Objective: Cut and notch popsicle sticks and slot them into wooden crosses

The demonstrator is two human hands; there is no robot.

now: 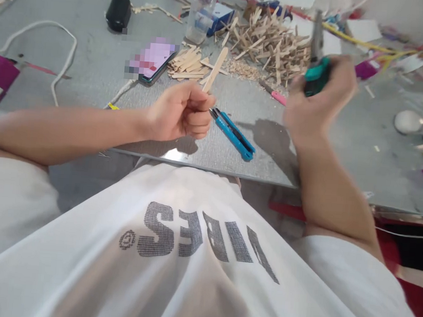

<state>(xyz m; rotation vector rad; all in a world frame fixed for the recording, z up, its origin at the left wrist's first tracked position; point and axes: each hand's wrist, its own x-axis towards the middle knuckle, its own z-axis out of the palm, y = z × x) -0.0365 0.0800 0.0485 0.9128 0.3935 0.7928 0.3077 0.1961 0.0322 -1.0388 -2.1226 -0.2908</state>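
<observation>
Between the thumb and fingers of my left hand (pixel 186 110) is a wooden craft stick (pixel 216 68), its rounded end pointing up and away. My right hand (pixel 320 101) is raised to the right, wrapped round the teal and black handles of a pair of pliers (pixel 316 71); their metal jaws point upward and are blurred. On the table below and between my hands lies a blue utility knife (pixel 235 135). A small pile of pale craft sticks (pixel 188 63) sits just beyond my left hand. Behind my right hand spreads a large heap of cut stick pieces (pixel 275 44).
A phone (pixel 155 61) with a white cable lies left of the stick pile, near a black case (pixel 118 12). A clear plastic cup (pixel 201 13) and a blue box (pixel 220 18) stand behind. A pink-handled tool (pixel 278 97) lies near the heap. The metal table (pixel 92 88) ends before my shirt.
</observation>
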